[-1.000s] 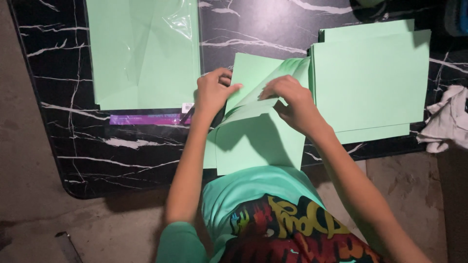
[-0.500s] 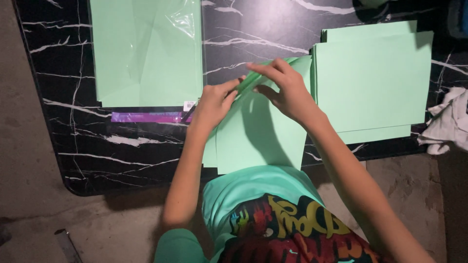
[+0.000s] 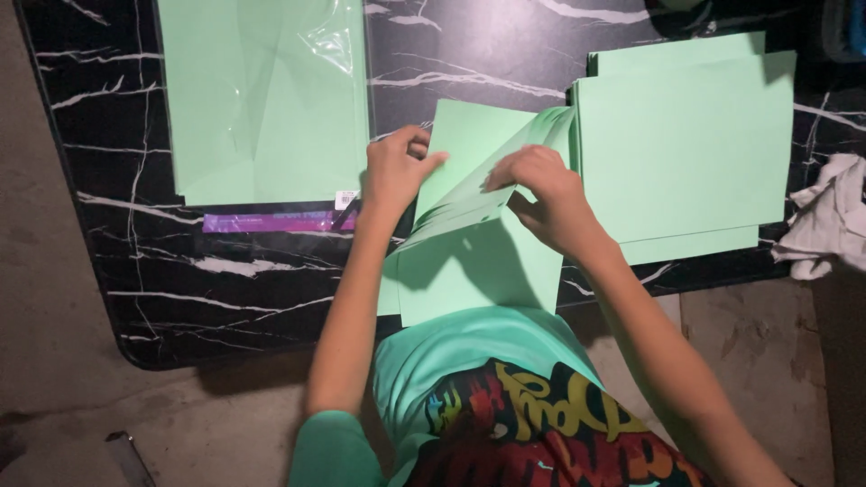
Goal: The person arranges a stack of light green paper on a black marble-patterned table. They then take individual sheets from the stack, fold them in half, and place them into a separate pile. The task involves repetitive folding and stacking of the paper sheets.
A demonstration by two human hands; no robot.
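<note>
A light green sheet of paper (image 3: 469, 261) lies on the black marble-patterned table (image 3: 225, 280) right in front of me, partly folded with a flap raised. My left hand (image 3: 394, 169) pinches the sheet's upper left part. My right hand (image 3: 541, 189) grips the lifted folded edge near the middle. The sheet's lower end hangs past the table's front edge over my teal shirt.
A clear plastic pack of green paper (image 3: 266, 95) with a purple strip lies at the back left. A stack of green sheets (image 3: 686, 144) sits to the right. A crumpled white cloth (image 3: 825, 225) rests at the right edge. Concrete floor (image 3: 54, 343) lies beyond the table.
Both hands had brought the sheet's flap up and over into a narrow fold half a second ago; now the flap is lowered and spread wider, with the hands a little further apart.
</note>
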